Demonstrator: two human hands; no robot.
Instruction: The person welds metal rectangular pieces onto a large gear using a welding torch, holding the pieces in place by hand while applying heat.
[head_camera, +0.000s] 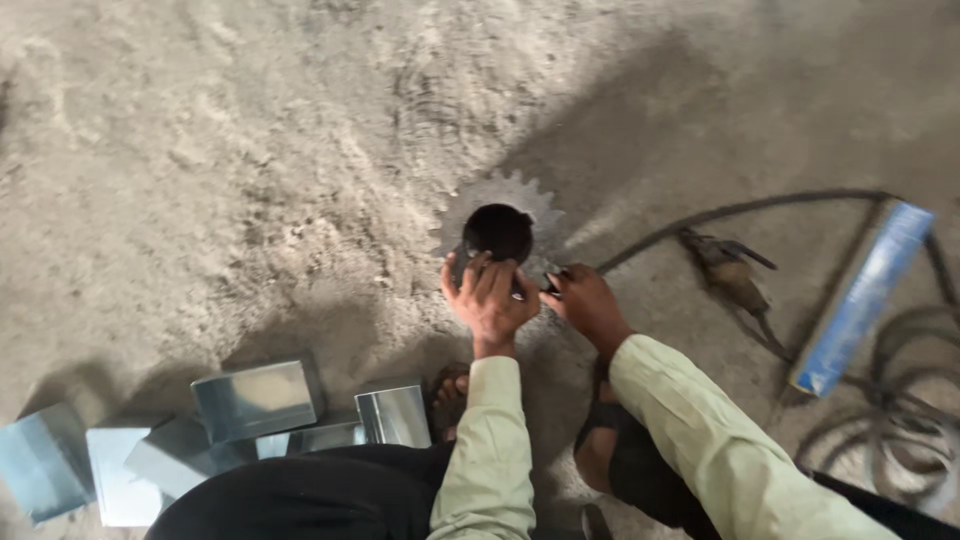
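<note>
Both hands work at a toothed gear (498, 215) on the floor (250, 150): left hand (488, 297) fingers spread over its near rim, right hand (588, 300) pinching a small metal piece (543, 270).

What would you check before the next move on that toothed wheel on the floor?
1. Left hand on gear rim: ok.
2. Right hand at gear's edge, holding a small item: cannot tell what.
3. Gear flat on floor: ok.
4. Fingers out of the centre hole: ok.
5. Cable and welding holder away from hands: ok.
6. Metal boxes away from gear: ok.
</note>
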